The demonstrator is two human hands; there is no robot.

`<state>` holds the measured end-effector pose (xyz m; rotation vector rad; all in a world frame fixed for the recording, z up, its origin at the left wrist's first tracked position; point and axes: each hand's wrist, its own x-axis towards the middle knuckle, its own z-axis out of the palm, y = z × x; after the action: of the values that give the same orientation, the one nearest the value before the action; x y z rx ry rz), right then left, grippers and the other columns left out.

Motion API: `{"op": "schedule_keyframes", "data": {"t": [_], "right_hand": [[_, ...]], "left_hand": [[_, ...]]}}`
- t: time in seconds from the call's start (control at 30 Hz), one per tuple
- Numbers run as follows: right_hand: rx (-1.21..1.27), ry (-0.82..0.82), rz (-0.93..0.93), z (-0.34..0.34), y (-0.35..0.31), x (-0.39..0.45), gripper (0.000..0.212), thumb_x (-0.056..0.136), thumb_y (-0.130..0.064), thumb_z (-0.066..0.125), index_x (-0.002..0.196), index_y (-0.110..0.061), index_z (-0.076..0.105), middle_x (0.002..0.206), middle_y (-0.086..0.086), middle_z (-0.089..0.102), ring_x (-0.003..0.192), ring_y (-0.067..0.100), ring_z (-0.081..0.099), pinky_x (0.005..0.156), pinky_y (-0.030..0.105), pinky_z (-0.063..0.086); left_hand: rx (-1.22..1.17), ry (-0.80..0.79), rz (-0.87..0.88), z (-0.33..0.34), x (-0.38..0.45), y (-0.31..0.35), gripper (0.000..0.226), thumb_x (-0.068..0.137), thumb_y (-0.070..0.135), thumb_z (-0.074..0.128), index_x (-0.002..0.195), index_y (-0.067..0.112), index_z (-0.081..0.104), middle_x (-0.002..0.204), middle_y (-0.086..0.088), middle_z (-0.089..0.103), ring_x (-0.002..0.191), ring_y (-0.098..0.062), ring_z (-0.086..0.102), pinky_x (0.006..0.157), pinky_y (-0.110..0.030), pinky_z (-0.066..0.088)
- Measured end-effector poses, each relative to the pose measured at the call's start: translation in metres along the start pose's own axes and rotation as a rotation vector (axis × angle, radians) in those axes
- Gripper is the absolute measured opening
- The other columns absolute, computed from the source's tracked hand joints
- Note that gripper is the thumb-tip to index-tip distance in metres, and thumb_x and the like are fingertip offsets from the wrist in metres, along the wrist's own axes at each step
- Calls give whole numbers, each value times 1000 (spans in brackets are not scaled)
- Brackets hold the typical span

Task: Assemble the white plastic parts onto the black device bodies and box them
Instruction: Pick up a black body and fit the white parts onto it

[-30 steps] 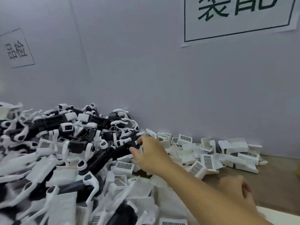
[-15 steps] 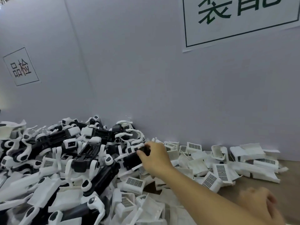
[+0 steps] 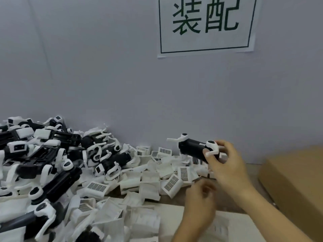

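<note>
My right hand [image 3: 227, 165] is shut on a black device body [image 3: 192, 148], held in the air above the table, with white clips at both of its ends. Lower and to the left, my left hand [image 3: 201, 201] is blurred, its fingers curled, and I see nothing in it. A big pile of black bodies with white arms [image 3: 43, 163] fills the left side. Loose white plastic parts with grilles [image 3: 172, 184] lie scattered in the middle, under and in front of the held body.
A brown cardboard box [image 3: 297, 180] stands at the right edge. A white sheet [image 3: 236, 227] lies on the table near me. A grey wall panel with a paper sign [image 3: 206, 25] closes the back.
My right hand took a black body from the pile and lifted it to the right. The view swung right, bringing the cardboard box into sight. My left hand shifted under the right one.
</note>
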<state>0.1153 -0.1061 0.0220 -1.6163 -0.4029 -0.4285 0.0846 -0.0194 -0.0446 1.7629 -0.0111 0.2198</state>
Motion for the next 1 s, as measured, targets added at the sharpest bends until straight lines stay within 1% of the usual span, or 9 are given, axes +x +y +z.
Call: {"op": "schedule_keyframes", "data": {"t": [0.07,0.2,0.33,0.43,0.53,0.6,0.77,0.87,1.0], "right_hand": [[-111,114,-24,-30,9,-13,26,89,-16,72,97,-38,61,99,-14,67,81,4,67,64,17,52],[-219,210,2,-52,38,-41,43,83,7,71,96,-33,63,104,-7,56,86,16,67,63,39,61],[-302,30,-142,-41,44,-46,69,70,25,65,93,-39,63,110,-7,53,99,5,60,83,9,49],[-390,-132,-297,-31,36,-49,67,65,16,56,96,-43,54,119,-10,49,112,1,53,89,1,38],[-402,-265,-310,-22,31,-53,67,61,-1,45,108,-49,41,119,-23,43,114,-1,48,82,1,39],[-370,-286,-237,-20,33,-55,65,70,-14,48,119,-55,34,123,-30,41,119,-7,44,82,-1,38],[-380,-286,-89,-16,47,-55,81,79,-54,60,147,-48,17,142,-38,27,132,-20,27,100,6,31],[-381,-213,-35,-15,51,-52,70,83,-41,73,142,-43,37,133,-28,46,124,-8,46,98,18,44],[-239,-209,2,-16,49,-52,50,68,-39,78,116,-42,63,103,-22,72,98,-3,68,77,19,57]], "left_hand": [[-66,43,-49,1,-2,5,34,87,-5,44,83,16,70,76,-6,70,69,-17,64,65,-29,52],[-351,63,-189,-1,-1,13,27,96,9,49,88,8,75,90,-15,78,74,-23,71,62,-28,55],[-491,44,-275,-4,-4,18,52,102,46,43,98,6,75,91,-11,79,76,-24,75,67,-30,57],[-573,-7,-291,-13,-5,20,57,101,53,42,100,7,75,95,-16,77,79,-31,71,65,-33,54],[-576,86,-264,-18,-4,19,33,99,32,56,105,4,73,95,-25,72,81,-34,69,58,-31,52],[-598,170,-208,-18,-2,16,19,95,16,63,111,8,69,101,-24,74,86,-36,69,67,-39,54],[-649,194,-117,-14,0,9,33,88,-4,67,117,9,57,102,-15,77,94,-36,72,87,-53,55],[-653,129,-74,-10,1,7,35,85,1,72,115,7,56,104,-13,76,96,-33,73,71,-45,58],[-546,102,4,-6,-1,9,32,83,18,81,111,13,67,105,-4,77,101,-17,73,78,-30,58]]}}
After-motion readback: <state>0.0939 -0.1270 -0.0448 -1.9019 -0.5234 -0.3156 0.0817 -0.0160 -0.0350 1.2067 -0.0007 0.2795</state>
